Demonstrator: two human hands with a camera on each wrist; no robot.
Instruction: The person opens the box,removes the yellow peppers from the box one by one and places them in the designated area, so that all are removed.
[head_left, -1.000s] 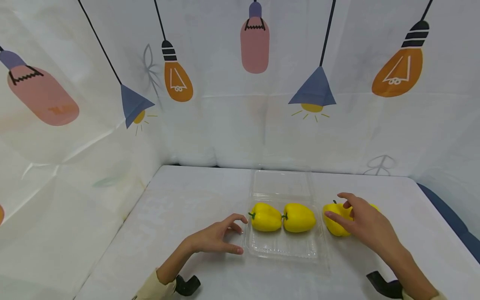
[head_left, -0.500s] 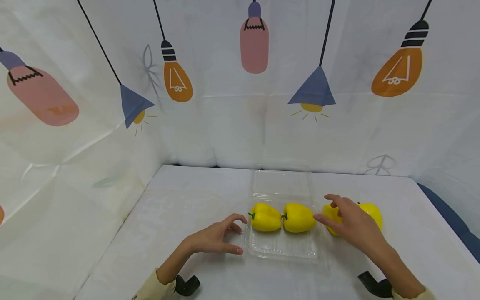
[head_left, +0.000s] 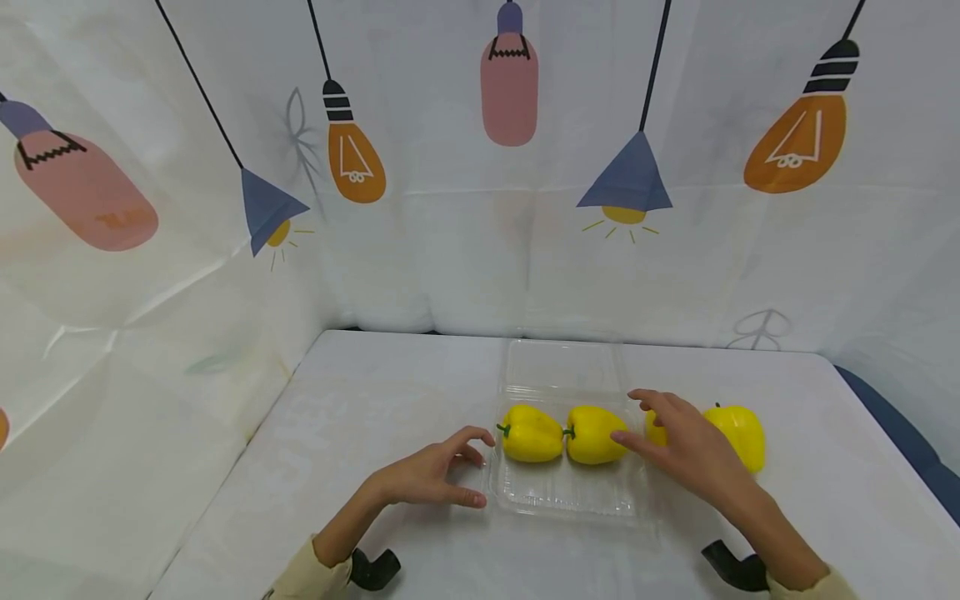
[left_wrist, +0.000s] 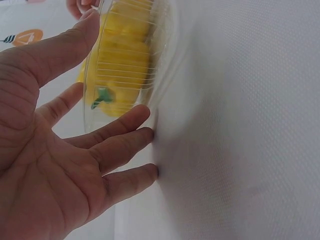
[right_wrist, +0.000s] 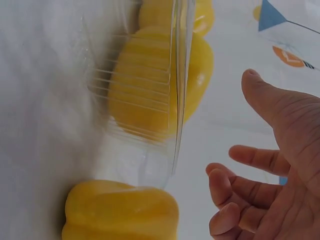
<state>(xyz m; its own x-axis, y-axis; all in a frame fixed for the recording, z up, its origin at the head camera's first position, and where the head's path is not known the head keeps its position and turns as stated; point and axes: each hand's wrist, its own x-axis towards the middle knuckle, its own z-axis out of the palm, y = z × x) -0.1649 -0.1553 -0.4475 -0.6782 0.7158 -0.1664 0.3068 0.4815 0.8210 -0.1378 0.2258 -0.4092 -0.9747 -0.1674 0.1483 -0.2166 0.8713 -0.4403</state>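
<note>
Two yellow bell peppers [head_left: 531,434] lie side by side in a clear plastic clamshell container [head_left: 566,493], its lid [head_left: 564,365] folded back. My left hand [head_left: 435,473] is at the container's left side, fingers spread; its thumb is by the rim [left_wrist: 86,112] in the left wrist view, though contact is hard to tell. Above the container's right edge hovers my right hand [head_left: 693,450], holding nothing, with its fingers loosely bent. Behind it, on the table, a third bell pepper [head_left: 655,427] is mostly hidden. Another bell pepper [head_left: 742,435] stands to its right.
A white-covered table [head_left: 390,375] bears everything. Behind it hangs a white curtain [head_left: 450,258] printed with lamps and bulbs. Each wrist wears a black mount [head_left: 375,570]. Dark blue material [head_left: 892,425] shows past the table's right edge.
My right hand has moved left, from over the loose peppers to the container's right edge, uncovering the rightmost pepper. The left hand and the peppers have stayed put.
</note>
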